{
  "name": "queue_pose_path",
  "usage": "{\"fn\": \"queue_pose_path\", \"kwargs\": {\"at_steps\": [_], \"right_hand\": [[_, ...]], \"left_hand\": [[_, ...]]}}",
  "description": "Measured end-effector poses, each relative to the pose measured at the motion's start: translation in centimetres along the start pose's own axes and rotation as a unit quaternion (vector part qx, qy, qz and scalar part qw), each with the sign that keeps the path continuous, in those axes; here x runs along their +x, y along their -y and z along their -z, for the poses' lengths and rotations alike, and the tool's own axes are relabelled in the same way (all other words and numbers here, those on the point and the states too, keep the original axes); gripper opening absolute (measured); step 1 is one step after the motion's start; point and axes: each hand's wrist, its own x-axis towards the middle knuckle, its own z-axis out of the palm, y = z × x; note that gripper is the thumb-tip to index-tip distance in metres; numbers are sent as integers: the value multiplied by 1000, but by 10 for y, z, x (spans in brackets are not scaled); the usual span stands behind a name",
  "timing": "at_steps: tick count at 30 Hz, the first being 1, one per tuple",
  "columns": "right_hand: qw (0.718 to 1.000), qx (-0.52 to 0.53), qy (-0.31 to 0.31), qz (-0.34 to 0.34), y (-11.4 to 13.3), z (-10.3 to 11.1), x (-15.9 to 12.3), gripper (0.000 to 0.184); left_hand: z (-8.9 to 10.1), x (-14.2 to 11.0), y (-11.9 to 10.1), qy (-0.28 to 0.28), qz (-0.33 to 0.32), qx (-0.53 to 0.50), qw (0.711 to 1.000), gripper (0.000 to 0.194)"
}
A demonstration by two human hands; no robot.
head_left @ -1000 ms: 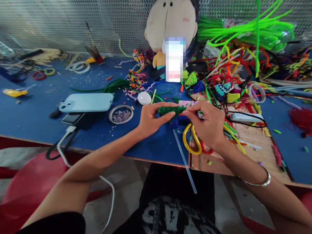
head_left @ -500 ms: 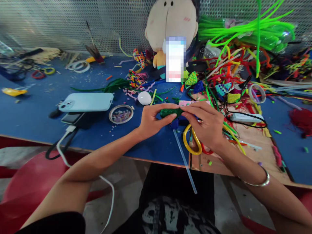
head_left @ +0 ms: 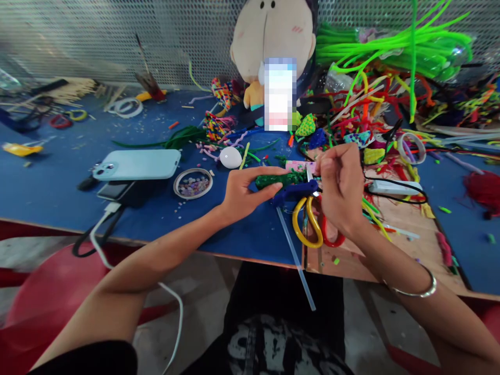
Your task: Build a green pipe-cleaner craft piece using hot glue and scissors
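Left hand [head_left: 246, 191] has a fuzzy green piece [head_left: 269, 181] pinched between thumb and fingers, held up over the blue table [head_left: 242, 237], while the right hand [head_left: 340, 182] is just off to the side with its fingers curled in against the thumb, can't really tell if anything's in there. Yellow scissor handle [head_left: 311, 243] sits right by that right wrist. Past the hands there's a white egg-shaped thing [head_left: 230, 157], then a big-headed plush doll [head_left: 249, 44] at the mesh wall [head_left: 172, 31].
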Motion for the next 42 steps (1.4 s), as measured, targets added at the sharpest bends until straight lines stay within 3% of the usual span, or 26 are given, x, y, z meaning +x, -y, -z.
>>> {"fn": "queue_pose_path", "kwargs": {"at_steps": [5,12,16,19,25,31,36,42], "right_hand": [[1000,-19,6,-23,-5,7,8,23],[989,-125,75,37,3,10,10,34],[989,-103,84,71,3,7,6,17],[990,-79,87,78,1,5,5,22],[987,-99,100,71,4,5,4,15],[986,-122,90,65,7,5,4,31],[990,-90,75,74,3,3,1,12],[993,-64,75,70,2,0,-3,14]], "left_hand": [[-1,0,0,-7,35,-25,999,17],[0,1,-2,-9,45,-24,999,18],[1,2,-1,-5,48,-20,999,21],[1,2,0,-5,47,-17,999,21],[1,2,-1,-6,47,3,999,20],[1,3,0,-11,35,10,999,19],[1,3,1,-7,39,12,999,21],[1,2,1,-4,38,9,999,21]]}}
